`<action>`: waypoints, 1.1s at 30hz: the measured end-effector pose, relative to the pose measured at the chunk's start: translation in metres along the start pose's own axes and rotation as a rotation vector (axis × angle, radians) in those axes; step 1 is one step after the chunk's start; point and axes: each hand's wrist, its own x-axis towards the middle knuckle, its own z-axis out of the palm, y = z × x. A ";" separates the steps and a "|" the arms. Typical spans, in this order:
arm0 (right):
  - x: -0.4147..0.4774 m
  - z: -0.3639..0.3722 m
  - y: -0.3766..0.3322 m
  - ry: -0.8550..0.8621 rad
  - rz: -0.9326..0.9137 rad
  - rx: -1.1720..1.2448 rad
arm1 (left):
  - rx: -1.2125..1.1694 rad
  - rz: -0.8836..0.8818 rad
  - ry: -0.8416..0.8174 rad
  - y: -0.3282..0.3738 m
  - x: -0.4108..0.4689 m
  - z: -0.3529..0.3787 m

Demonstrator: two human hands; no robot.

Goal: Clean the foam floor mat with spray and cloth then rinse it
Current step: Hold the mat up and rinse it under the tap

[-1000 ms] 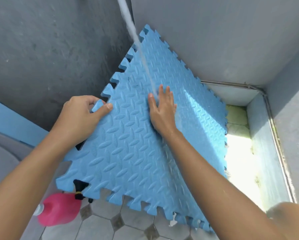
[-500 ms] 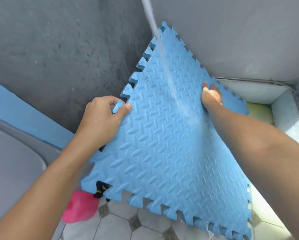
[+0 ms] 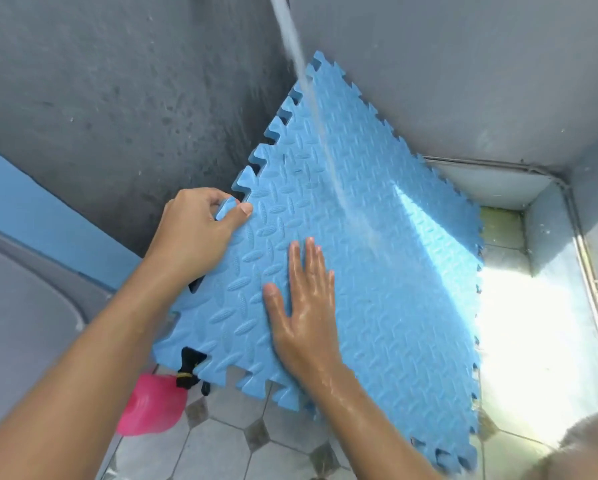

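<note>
1. Far left, a blue painted band (image 3: 31, 209) runs along the foot of the grey wall (image 3: 117, 98).
2. Down low, a pink spray bottle (image 3: 150, 405) lies on the tiled floor (image 3: 221, 448). Its black nozzle end sits right at the mat's lower left corner.
3. The left hand (image 3: 193, 230) pinches 1 puzzle tab on the mat's left edge, with the thumb on the patterned face and the fingers curled round behind.
4. The blue foam mat (image 3: 377, 271) is held up at a tilt in the corner where 2 grey walls meet. Its top corner points up toward that corner and its toothed lower edge sits over the tiles. Whether it touches the wall, I cannot tell.
5. The right hand (image 3: 304, 317) lies flat on the lower middle of the mat, fingers straight and close together, thumb spread out to the side. Hand and forearm are wet and shiny.
6. A stream of water (image 3: 297, 64) drops in from the top and strikes the mat near its upper corner. It runs down the face just right of the right hand.
7. Far right, a sunlit floor channel (image 3: 532, 323) sits beside the mat, with a thin pipe (image 3: 481, 164) along the wall base.
</note>
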 end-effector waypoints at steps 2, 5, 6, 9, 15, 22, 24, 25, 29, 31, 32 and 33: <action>-0.002 -0.012 0.060 0.057 0.138 -0.040 | 0.002 -0.008 -0.006 -0.002 0.000 0.001; 0.011 -0.055 0.169 0.114 0.625 -0.143 | 0.012 -0.009 -0.005 -0.003 -0.001 0.002; 0.018 -0.073 0.193 0.110 0.744 -0.178 | 0.011 -0.013 -0.007 -0.002 -0.001 0.002; 0.062 -0.119 0.211 0.210 0.758 -0.201 | -0.002 -0.018 -0.017 -0.001 -0.001 0.002; 0.216 -0.171 0.038 0.192 0.126 0.157 | 0.007 -0.035 -0.015 0.003 -0.004 0.003; 0.310 -0.178 -0.124 0.016 -0.112 0.312 | 0.026 -0.026 -0.005 0.005 -0.005 0.002; 0.321 -0.175 -0.138 -0.039 -0.099 0.289 | 0.034 -0.018 -0.019 0.005 -0.003 0.002; 0.325 -0.173 -0.141 -0.055 -0.100 0.284 | 0.027 -0.016 -0.029 0.005 -0.003 0.001; 0.339 -0.163 -0.140 -0.050 -0.099 0.315 | 0.003 -0.012 -0.051 0.000 0.005 0.000; 0.343 -0.160 -0.140 -0.076 -0.077 0.377 | 0.006 -0.004 -0.053 0.001 0.006 -0.001; 0.348 -0.158 -0.142 -0.105 -0.058 0.405 | 0.011 0.002 -0.057 0.001 0.007 -0.001; 0.354 -0.155 -0.144 -0.145 -0.034 0.435 | 0.014 0.010 -0.058 0.001 0.007 -0.001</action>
